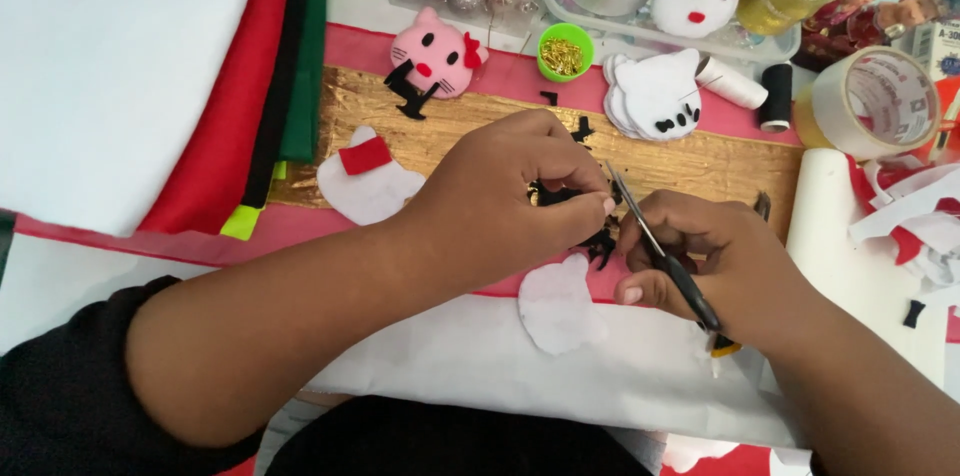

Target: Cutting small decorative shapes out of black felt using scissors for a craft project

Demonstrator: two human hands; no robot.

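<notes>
My left hand [510,191] pinches a small scrap of black felt [553,195] between thumb and fingers. My right hand [715,261] grips small scissors [655,246] whose blades point up at the black scrap. Below the hands lies a white felt cat-head cutout [558,308]. Another white cutout with a red bow piece [366,176] rests to the left of my left hand. Black felt bits [602,246] lie under the scissors.
A pink stuffed cat face [436,54], a green cup of gold pins [564,51], a stack of white cat cutouts [655,96], a black thread spool [775,96] and a tape roll [880,101] sit behind. Felt sheets [250,76] lie at left. White scraps [920,221] pile at right.
</notes>
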